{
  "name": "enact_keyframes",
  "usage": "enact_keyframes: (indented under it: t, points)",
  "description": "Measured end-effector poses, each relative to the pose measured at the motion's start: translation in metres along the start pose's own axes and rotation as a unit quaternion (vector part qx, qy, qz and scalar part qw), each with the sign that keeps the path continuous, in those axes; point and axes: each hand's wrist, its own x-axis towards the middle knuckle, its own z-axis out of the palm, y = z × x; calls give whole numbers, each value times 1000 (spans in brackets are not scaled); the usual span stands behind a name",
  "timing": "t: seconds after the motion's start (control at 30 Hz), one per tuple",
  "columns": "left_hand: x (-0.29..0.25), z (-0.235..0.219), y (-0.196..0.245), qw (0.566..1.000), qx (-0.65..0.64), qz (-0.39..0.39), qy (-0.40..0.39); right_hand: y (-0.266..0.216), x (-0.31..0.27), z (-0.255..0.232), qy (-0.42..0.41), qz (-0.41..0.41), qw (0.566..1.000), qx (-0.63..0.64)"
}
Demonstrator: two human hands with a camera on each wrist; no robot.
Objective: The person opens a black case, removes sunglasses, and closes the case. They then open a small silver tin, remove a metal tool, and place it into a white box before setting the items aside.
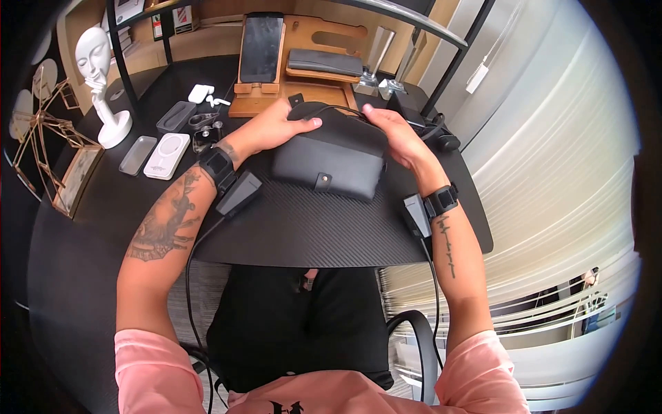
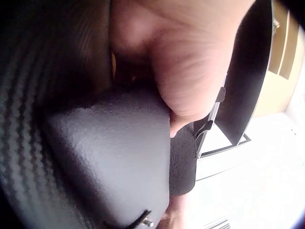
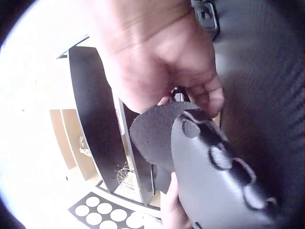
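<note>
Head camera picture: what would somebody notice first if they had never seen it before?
First, the dark grey pouch in the middle of the black desk, with the left hand and the right hand both gripping its top edge. Next, the white statue of a head at the far left, and the phone propped upright on a wooden stand behind the pouch.

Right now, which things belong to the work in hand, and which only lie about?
In use: black pouch, left hand, right hand.
Lying about: phone, white charger, white statue, wooden stand.
</note>
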Motion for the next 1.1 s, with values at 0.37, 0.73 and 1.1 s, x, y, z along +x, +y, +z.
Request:
enact_keyframes:
  t: [0.37, 0.73, 1.1]
  points:
    - [5, -8, -2, 998, -35, -34, 30, 9, 21, -41, 214, -207, 952, -67]
    - [-4, -7, 12, 983, -72, -46, 164, -4, 4, 0, 10, -259, 962, -88]
    - [8, -6, -16, 967, -253, -35, 5, -5, -3, 13, 9, -278, 932, -231]
